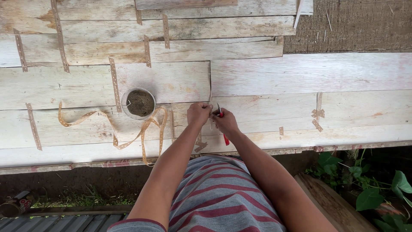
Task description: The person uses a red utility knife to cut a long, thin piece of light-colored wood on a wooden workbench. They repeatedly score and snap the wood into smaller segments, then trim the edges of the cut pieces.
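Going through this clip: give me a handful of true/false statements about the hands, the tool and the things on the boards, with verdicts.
1. The right hand holds a red-handled tool. True.
2. The left hand rests on the round container. False: the container sits apart, further to the person's left; the hand pinches something thin beside the right hand.
3. A loose perforated strip curls across the wooden boards near the container. True.
4. The container is filled with water. False: it holds something dark and grainy.
5. The two hands are far apart. False: they meet close together on the boards.
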